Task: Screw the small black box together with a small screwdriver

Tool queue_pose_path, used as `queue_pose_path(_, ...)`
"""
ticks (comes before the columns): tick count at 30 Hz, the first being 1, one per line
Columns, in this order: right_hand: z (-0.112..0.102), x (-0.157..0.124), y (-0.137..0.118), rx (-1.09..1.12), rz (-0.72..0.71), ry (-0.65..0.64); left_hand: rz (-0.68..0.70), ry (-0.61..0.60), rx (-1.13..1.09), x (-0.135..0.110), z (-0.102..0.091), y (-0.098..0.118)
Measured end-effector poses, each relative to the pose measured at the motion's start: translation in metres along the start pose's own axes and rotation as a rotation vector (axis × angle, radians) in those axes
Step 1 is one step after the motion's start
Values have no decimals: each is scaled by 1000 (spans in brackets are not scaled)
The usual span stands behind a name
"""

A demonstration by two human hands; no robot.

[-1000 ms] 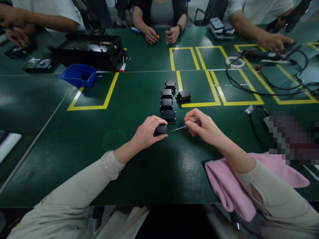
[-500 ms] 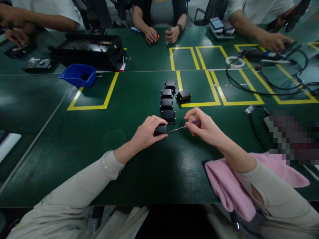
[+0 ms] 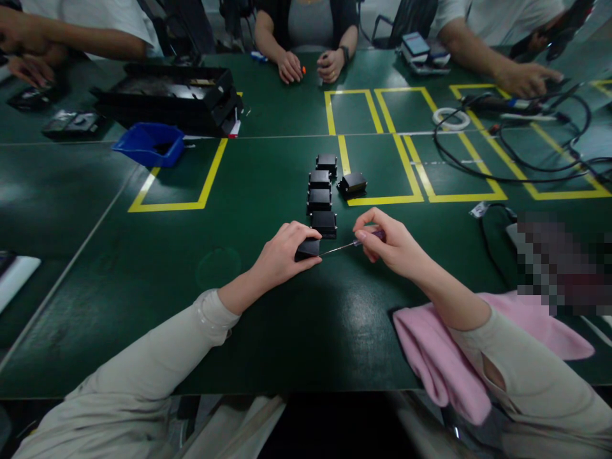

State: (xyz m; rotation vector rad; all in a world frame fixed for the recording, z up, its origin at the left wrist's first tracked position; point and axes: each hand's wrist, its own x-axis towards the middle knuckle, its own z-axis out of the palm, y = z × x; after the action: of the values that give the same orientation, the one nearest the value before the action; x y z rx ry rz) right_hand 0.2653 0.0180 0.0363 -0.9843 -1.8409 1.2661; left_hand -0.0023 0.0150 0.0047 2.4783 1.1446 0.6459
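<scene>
My left hand (image 3: 285, 252) is closed around a small black box (image 3: 308, 248) on the green table, thumb at its near side and fingers over the top. In my right hand (image 3: 385, 239) is a screwdriver (image 3: 356, 243) with a dark, partly see-through handle. Its thin metal shaft points left, and the tip meets the right edge of the box. Just beyond, several similar black boxes (image 3: 324, 223) stand in a row leading away from me. Another black box (image 3: 352, 183) sits tilted to the right of that row.
A blue bin (image 3: 152, 144) and stacked black trays (image 3: 167, 95) stand at the left. Black cables (image 3: 478, 172) and a white ring (image 3: 451, 118) lie at the right. A pink cloth (image 3: 440, 357) hangs over the near edge under my right arm. Co-workers' hands (image 3: 329, 67) rest across the table.
My right hand has shifted very slightly on the screwdriver handle. My left hand and the black box stay in place.
</scene>
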Motion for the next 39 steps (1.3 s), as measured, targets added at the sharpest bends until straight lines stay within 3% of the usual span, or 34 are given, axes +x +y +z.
queue_pose_path(5, 0, 0, 1, -20, -25, 38, 6, -4, 0, 0, 0, 0)
queue_pose_path(39, -1, 0, -2, 10, 11, -25, -33, -24, -4, 0, -1, 0)
